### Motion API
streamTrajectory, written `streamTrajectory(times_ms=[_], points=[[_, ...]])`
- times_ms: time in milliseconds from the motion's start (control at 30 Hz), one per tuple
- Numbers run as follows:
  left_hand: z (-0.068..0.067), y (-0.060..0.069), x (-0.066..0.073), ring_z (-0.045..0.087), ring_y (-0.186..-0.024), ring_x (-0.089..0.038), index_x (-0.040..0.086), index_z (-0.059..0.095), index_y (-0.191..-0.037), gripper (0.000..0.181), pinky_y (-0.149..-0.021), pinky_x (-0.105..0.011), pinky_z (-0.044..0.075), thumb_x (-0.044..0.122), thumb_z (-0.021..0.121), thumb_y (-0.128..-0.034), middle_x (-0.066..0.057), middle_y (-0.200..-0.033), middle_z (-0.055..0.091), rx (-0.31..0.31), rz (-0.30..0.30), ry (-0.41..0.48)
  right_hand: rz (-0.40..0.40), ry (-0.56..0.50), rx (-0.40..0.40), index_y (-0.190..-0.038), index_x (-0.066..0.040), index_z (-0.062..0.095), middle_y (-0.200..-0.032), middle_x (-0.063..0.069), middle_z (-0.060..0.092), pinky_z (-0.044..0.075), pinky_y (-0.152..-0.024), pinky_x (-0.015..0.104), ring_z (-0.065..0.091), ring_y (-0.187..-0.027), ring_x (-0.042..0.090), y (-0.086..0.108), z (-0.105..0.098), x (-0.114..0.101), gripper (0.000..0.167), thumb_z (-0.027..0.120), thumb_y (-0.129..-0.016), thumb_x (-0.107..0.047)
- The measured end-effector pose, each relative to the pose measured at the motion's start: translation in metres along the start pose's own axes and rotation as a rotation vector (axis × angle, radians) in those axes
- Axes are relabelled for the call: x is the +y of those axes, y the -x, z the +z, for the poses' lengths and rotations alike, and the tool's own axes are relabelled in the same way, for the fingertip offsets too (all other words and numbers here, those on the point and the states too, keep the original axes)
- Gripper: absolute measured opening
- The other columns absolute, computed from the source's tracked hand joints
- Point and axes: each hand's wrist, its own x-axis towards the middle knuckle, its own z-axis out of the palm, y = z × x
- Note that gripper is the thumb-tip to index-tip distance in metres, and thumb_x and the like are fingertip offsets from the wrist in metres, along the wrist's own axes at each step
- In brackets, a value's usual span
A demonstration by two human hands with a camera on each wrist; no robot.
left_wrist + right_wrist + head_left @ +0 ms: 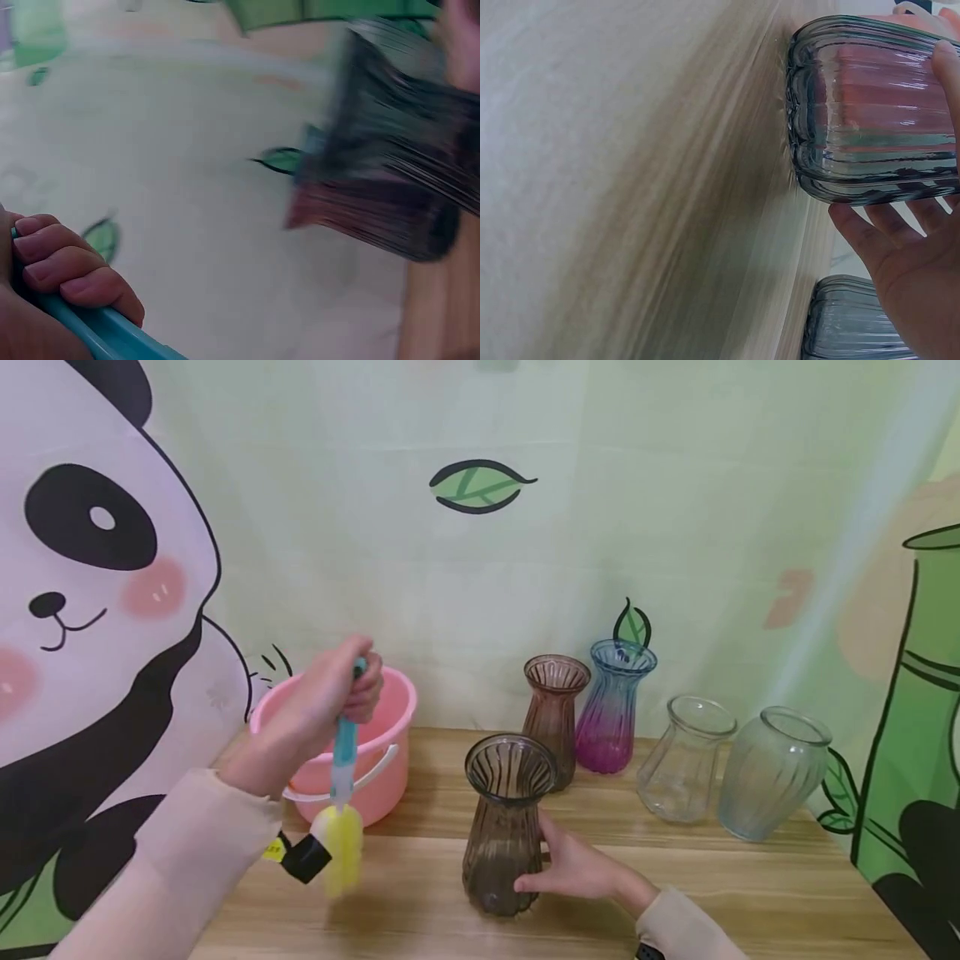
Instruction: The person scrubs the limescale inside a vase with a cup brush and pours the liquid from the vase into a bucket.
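My left hand [333,693] grips the blue handle [346,745] of a sponge bottle brush. Its yellow sponge head [345,852] points down, to the left of a ribbed grey glass vase [501,835]. My right hand [581,867] holds this vase low on its right side. In the right wrist view the thumb lies across the near side of the vase [889,112], while the fingers reach round behind it, partly hidden. The vase is upright at the table. The left wrist view shows curled fingers [75,262] round the handle; the vase there is blurred.
A pink bucket [386,781] with a white handle stands behind the brush. Behind the grey vase are a brown vase [551,718] and a blue-purple vase [611,718]. Two clear glass vases [678,777] stand right on the wooden table [420,893]. A black block [306,858] is beside the sponge.
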Motion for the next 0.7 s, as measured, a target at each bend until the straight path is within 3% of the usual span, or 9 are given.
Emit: streamTrajectory(times_ms=[133, 300, 567, 700], points=[[0.021, -0.019, -0.03, 0.023, -0.044, -0.011, 0.012, 0.029, -0.053, 0.043, -0.044, -0.023, 0.021, 0.029, 0.03, -0.0921, 0.004, -0.048, 0.026, 0.034, -0.181, -0.256, -0.011, -0.011, 0.003, -0.144, -0.009, 0.015, -0.136, 0.014, 0.042, 0.046, -0.091, 0.029, 0.046, -0.122, 0.029, -0.001, 0.001, 0.002, 0.093, 0.075, -0.076, -0.029], [0.042, -0.034, -0.072, 0.025, -0.043, -0.012, 0.013, 0.035, -0.051, 0.048, -0.043, -0.023, 0.024, 0.038, 0.033, -0.0928, 0.003, -0.047, 0.031, 0.034, -0.286, -0.45, -0.029, -0.018, 0.003, -0.143, -0.008, 0.016, -0.134, 0.015, 0.044, 0.046, -0.091, 0.029, 0.047, -0.12, 0.03, -0.001, 0.002, 0.003, 0.092, 0.075, -0.075, -0.029], [0.055, -0.053, -0.124, 0.025, -0.039, -0.011, 0.015, 0.036, -0.049, 0.053, -0.039, -0.024, 0.023, 0.044, 0.032, -0.093, 0.003, -0.045, 0.032, 0.07, -0.314, -0.64, -0.038, -0.015, 0.009, -0.144, -0.01, 0.016, -0.134, 0.014, 0.045, 0.047, -0.09, 0.029, 0.048, -0.12, 0.029, -0.001, 0.003, 0.005, 0.092, 0.075, -0.076, -0.028], [0.052, -0.064, -0.146, 0.04, -0.051, -0.015, 0.01, 0.046, -0.066, 0.039, -0.047, -0.027, 0.035, 0.042, 0.045, -0.0892, 0.0, -0.057, 0.042, 0.085, -0.223, -0.783, -0.027, -0.024, 0.018, -0.144, -0.009, 0.016, -0.133, 0.014, 0.045, 0.047, -0.089, 0.027, 0.047, -0.12, 0.028, -0.001, 0.003, 0.004, 0.092, 0.075, -0.076, -0.027]])
